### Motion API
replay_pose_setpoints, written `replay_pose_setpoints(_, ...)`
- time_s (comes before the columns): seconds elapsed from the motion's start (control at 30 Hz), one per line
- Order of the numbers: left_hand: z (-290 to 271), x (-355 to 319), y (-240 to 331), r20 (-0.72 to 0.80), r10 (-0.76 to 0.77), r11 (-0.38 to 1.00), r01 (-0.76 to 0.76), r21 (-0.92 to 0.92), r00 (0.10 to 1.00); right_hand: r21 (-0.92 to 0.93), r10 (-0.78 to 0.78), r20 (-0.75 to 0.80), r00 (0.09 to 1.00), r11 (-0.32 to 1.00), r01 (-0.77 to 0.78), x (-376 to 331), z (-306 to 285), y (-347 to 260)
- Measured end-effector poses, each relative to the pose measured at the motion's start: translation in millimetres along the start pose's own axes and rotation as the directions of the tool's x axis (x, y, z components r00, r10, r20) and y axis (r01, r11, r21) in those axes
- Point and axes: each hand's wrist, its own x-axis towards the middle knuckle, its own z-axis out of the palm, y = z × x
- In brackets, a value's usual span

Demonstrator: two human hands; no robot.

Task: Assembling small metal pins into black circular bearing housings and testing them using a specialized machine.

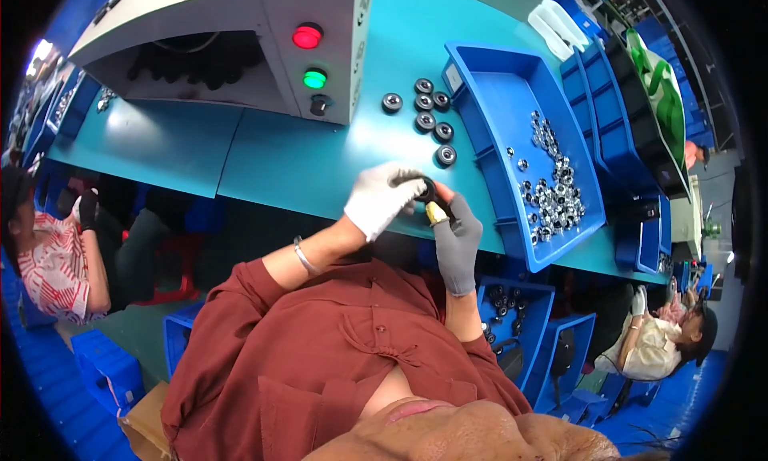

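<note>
My left hand [379,197], in a white glove, meets my right hand [459,237], in a grey glove, just over the table's front edge. Between their fingertips is a small black wheel [428,191], gripped from both sides and partly covered by the fingers. Yellow wrapping [435,213] covers the right thumb tip, while the right index fingertip looks bare. Beyond my hands, several black wheels with shiny metal centres [424,122] lie loosely grouped on the teal table [296,161]. To their right, a blue tray [490,165] holds many small shiny metal parts [560,197].
A grey machine [280,77] with red and green buttons stands at the back left. Stacked blue bins [596,117] rise beyond the tray. Below the table at right, a blue bin [536,317] holds black parts. Other people [64,261] sit at left and right.
</note>
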Motion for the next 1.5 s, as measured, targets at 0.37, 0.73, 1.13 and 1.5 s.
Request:
replay_pose_setpoints(0.37,-35,82,-5,0.317,0.687,0.009,-0.444,0.896,0.653,-0.504,-0.21,0.019,0.977,0.843,0.191,-22,-57,-59)
replay_pose_setpoints(0.73,-28,137,-26,0.299,0.632,0.022,-0.402,0.915,0.715,-0.848,-0.24,0.075,0.968,0.496,0.188,50,-165,-59)
replay_pose_setpoints(1.13,-224,34,28,-0.09,0.803,0.177,-0.091,0.98,0.589,-0.974,0.155,-0.066,0.986,0.206,-0.098,138,-319,35)
replay_pose_setpoints(1.5,-322,197,59,-0.071,0.678,-0.051,0.143,0.988,0.731,-0.932,0.082,0.161,0.984,0.34,0.124,103,-221,-5)
